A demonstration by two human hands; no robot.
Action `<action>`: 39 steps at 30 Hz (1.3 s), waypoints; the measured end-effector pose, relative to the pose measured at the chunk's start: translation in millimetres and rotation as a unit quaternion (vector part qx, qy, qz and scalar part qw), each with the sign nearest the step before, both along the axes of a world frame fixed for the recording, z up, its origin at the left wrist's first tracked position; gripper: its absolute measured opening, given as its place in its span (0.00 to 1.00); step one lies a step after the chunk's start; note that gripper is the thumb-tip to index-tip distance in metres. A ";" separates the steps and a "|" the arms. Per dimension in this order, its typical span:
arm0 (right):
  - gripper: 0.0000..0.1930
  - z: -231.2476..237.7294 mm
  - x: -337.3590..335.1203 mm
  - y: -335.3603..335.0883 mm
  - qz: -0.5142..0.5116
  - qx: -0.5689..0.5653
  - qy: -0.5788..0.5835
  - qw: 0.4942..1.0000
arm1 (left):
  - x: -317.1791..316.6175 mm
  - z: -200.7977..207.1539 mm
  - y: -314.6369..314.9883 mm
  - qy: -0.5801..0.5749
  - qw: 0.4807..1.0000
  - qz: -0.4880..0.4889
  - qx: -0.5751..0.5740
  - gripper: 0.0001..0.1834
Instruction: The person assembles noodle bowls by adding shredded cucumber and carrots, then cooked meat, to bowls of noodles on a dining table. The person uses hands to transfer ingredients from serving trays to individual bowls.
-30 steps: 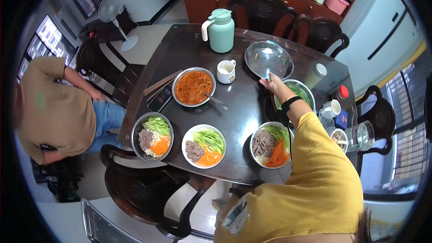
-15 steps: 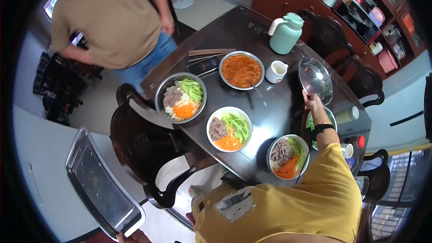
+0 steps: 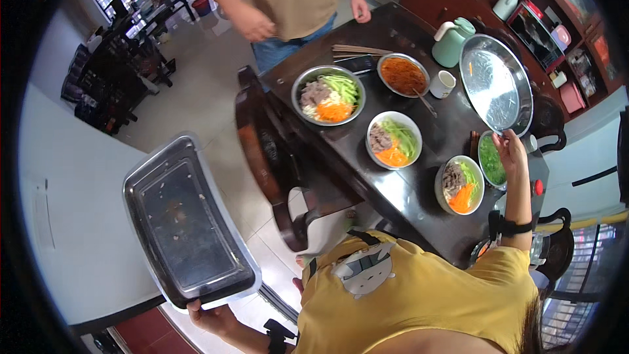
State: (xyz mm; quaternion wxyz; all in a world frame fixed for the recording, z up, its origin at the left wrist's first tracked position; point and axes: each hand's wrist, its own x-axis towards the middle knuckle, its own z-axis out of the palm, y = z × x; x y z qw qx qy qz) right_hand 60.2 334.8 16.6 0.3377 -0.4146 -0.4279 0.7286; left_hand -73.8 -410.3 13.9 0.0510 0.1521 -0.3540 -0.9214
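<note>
My left hand grips the lower rim of a rectangular metal tray, which hangs tilted beside the table with a few food scraps on its floor. On the right, my right hand pinches the near rim of a round metal basin. That basin is tilted, its shiny inside showing a few thin orange and pale shreds. Below my right hand stands a bowl of chopped greens. Nearby are a bowl and a white bowl, both holding meat, shredded carrot and cucumber.
A larger metal bowl with similar food and a bowl of red-orange food stand farther back on the dark table. Beyond are a mug and a green jug. A person stands across; a wooden chair is at the left.
The view has swung left. My right hand has lifted the basin and turned its inside toward me. The tray has come up and inward with my left hand. The other person's arms have shifted.
</note>
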 end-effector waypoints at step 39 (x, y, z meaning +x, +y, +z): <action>0.09 23.5 -455.4 -713.9 0.957 -0.035 -0.060 0.281 | 56.7 -75.0 40.8 -0.105 0.575 0.806 0.090 0.03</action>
